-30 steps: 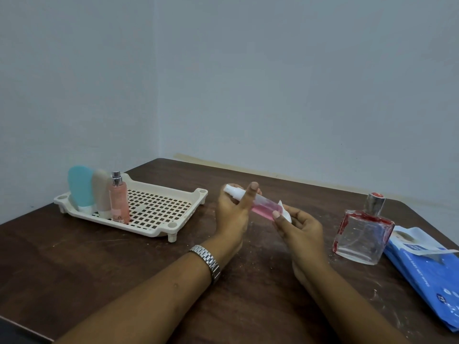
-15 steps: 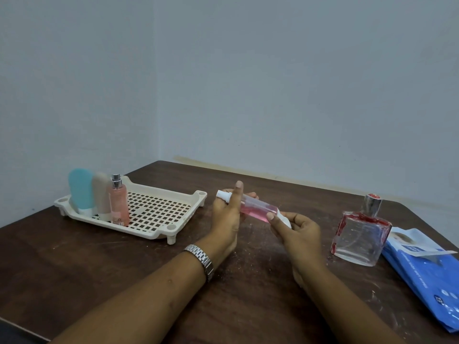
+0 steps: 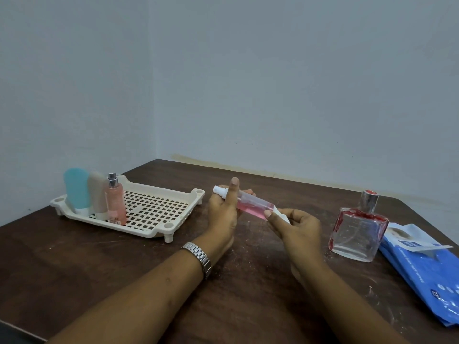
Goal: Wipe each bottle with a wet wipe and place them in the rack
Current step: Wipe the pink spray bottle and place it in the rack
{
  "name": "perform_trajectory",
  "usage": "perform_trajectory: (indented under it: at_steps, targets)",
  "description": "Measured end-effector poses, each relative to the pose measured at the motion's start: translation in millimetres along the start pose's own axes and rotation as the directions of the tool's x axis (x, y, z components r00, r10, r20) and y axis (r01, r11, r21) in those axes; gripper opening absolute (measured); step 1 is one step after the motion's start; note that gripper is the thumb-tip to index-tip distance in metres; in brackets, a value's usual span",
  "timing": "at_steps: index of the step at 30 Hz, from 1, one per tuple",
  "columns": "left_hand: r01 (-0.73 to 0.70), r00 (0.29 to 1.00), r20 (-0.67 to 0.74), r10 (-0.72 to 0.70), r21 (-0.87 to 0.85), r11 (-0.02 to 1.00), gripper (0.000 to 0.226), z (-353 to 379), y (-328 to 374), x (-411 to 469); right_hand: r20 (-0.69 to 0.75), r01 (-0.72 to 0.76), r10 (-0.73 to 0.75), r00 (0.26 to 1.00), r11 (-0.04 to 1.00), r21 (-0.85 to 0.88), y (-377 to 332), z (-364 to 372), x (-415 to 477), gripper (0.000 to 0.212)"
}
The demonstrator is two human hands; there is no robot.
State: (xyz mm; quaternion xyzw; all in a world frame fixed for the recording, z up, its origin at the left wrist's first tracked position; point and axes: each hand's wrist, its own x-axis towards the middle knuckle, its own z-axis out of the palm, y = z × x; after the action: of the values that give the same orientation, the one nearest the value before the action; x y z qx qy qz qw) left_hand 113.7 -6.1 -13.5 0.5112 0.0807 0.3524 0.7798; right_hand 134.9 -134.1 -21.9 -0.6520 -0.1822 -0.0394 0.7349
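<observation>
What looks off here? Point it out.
The square glass bottle on the table, at the right, has red smears along its shoulders and left edge. Otherwise nothing: the left hand holds the pink spray bottle, the right hand pinches the wipe against it, nothing spilled.

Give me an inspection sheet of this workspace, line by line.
Surface: dark wooden table, scuffed with pale marks.
Job's things: slim pink bottle tilted above the table; wet wipe at its lower end; blue bottle, beige bottle and pink spray bottle upright at the left end of the rack; square glass bottle on the table, outside it.
Clutter: blue wipe pack, flap lifted, far right.
Hands: left hand grips the slim pink bottle near its cap; right hand pinches the wet wipe against it.
Cables: nothing seen.
Surroundings: bare pale walls.
</observation>
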Motion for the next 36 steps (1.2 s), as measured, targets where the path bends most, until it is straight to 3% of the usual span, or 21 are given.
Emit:
perform_trajectory:
  at_steps: [4, 8, 14, 18, 26, 29, 32, 36]
  targets:
    - [0.021, 1.000, -0.010, -0.021, -0.009, 1.000, 0.026, -1, 1, 0, 0.010, 0.010, -0.009, 1.000, 0.997, -0.079, 6, 2, -1, 0.014]
    - [-0.002, 1.000, -0.006, 0.002, 0.007, 1.000, 0.026, -1, 1, 0, 0.076, -0.072, 0.081, 0.994, 0.991, -0.114, 6, 1, -2, 0.020]
    - [-0.044, 0.999, 0.014, 0.043, 0.037, 0.998, 0.035, -1, 3, -1, 0.012, -0.011, 0.013, 1.000, 0.994, -0.109, 0, 1, -1, 0.010]
    - [-0.006, 1.000, 0.004, 0.006, 0.041, 0.999, 0.025, -2, 1, 1, 0.005, -0.007, 0.007, 1.000, 0.995, -0.097, 2, 2, -1, 0.005]
    - [-0.112, 0.993, 0.039, 0.108, 0.113, 0.987, 0.036, -2, -2, 0, 0.091, -0.138, 0.148, 0.985, 0.984, -0.111, 1, 0, -4, 0.013]
    - [-0.105, 0.994, 0.041, 0.101, 0.102, 0.989, 0.036, -2, -4, 1, -0.001, -0.074, 0.074, 0.997, 0.987, -0.144, 0, -1, 0, 0.011]
    - [-0.075, 0.997, 0.044, 0.070, 0.099, 0.992, 0.036, -5, -6, 3, -0.059, 0.127, -0.155, 0.986, 0.937, -0.326, -5, -2, 1, 0.009]
    - [-0.065, 0.996, 0.060, 0.059, 0.102, 0.993, 0.030, -3, -6, -1, 0.119, 0.292, -0.274, 0.954, 0.770, -0.567, -5, 4, -6, 0.022]
